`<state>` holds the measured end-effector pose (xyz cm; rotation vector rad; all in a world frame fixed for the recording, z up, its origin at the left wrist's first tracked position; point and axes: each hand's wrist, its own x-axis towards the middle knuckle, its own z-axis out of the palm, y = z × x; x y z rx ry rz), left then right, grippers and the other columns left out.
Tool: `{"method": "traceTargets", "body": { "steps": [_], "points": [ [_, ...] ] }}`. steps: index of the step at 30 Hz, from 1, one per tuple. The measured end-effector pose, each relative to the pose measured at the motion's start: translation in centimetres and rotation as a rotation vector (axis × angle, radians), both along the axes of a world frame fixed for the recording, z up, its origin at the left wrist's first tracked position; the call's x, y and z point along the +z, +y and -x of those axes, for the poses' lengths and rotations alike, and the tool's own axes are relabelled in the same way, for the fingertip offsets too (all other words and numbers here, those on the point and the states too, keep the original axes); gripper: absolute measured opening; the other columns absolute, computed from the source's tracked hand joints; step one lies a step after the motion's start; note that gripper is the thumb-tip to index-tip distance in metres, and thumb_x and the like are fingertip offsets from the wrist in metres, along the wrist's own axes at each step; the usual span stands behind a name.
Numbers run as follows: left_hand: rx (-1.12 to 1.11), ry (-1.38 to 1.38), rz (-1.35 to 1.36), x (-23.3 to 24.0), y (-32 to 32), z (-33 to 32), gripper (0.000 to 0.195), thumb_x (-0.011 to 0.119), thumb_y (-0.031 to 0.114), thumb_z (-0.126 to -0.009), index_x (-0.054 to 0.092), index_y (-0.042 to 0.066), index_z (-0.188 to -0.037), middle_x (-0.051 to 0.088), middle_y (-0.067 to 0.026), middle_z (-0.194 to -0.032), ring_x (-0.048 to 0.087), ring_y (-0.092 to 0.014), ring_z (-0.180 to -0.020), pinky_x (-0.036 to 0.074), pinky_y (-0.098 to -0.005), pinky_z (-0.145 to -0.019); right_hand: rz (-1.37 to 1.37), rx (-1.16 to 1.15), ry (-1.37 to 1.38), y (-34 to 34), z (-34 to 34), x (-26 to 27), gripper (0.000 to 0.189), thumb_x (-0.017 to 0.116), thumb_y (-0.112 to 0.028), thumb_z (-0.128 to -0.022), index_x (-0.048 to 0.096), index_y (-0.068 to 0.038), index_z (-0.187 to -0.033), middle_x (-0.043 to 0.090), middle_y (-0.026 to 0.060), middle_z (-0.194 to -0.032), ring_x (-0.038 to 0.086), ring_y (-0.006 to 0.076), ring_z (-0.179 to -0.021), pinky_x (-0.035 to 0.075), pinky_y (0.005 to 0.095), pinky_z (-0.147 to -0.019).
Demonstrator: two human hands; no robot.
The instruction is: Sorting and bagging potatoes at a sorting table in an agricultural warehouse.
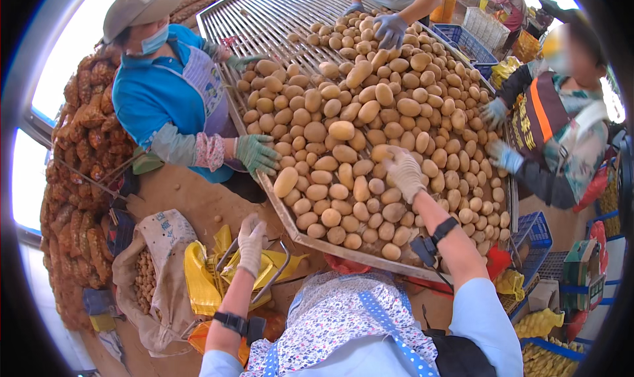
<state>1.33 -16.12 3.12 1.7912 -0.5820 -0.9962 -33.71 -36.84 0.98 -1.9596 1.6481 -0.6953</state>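
Note:
A wide metal-edged sorting table [346, 256] lies before me, heaped with potatoes [343, 153] of mixed sizes. My right hand [405, 175], in a pale knitted glove, reaches into the heap and has its fingertips around one end of a yellowish potato [381, 152]. Off the table's near left edge, my gloved left hand [251, 244] hangs above a yellow woven bag [200, 273] beside a metal tube frame [285, 263]. Its fingers are partly curled, and no object shows in it; the palm side is hidden.
Co-workers' gloved hands rest at the heap's left [257, 154], far [390, 30] and right [504, 156] sides. An open sack of small potatoes [144, 283] stands on the left floor. Filled net bags [74, 189] are piled behind. Blue crates [532, 236] stand at right.

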Motion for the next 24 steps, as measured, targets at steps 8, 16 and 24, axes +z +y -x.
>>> {"method": "traceTargets", "body": {
  "steps": [8,16,24],
  "points": [
    [-0.448,-0.995,-0.221,-0.6,-12.3,5.0,0.077,0.073,0.023,-0.073,0.038,0.015,-0.141,0.047,-0.0214,-0.136,0.042,-0.04,-0.128,0.035,-0.0454,-0.108,0.047,0.156,0.493,-5.5,-1.8,-0.4,0.039,0.064,-0.032,-0.079,0.061,-0.011,-0.112,0.058,0.0207,-0.108,0.053,0.0384,-0.109,0.047,0.0492,-0.089],
    [0.205,0.77,0.093,-0.2,-13.3,4.9,0.046,0.07,0.033,-0.08,0.054,0.007,-0.115,0.063,-0.0111,-0.09,0.064,-0.023,-0.072,0.056,-0.0346,-0.056,-0.343,0.49,0.425,-8.2,1.5,2.1,0.059,0.065,-0.044,-0.078,0.055,-0.01,-0.124,0.064,0.0185,-0.108,0.062,0.032,-0.106,0.05,0.0449,-0.087],
    [0.0,1.089,0.543,2.1,-11.8,13.6,0.06,0.046,0.057,-0.085,0.054,0.009,-0.12,0.055,-0.0089,-0.124,0.047,-0.031,-0.122,0.034,-0.0582,-0.104,-0.083,0.696,-0.438,-5.5,-5.8,2.6,0.038,0.053,-0.043,-0.092,0.065,-0.012,-0.111,0.067,0.0105,-0.105,0.06,0.032,-0.102,0.047,0.0401,-0.089]
  ]
}}
